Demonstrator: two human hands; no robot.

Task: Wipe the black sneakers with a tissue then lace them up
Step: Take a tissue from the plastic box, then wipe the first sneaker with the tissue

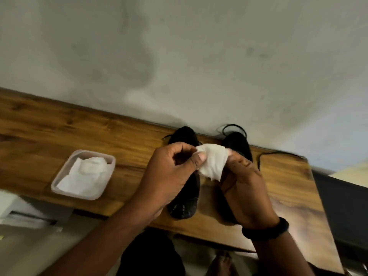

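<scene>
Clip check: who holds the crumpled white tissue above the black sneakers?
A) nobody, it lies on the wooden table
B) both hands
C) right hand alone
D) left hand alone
B: the left hand and the right hand each pinch a side of the crumpled white tissue.

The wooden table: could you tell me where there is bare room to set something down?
Bare table: between the tray and the nearer sneaker, left of the tray, and right of the other sneaker, save a lace. Crowded: the middle, where left hand and right hand hold the tissue over the sneakers.
</scene>
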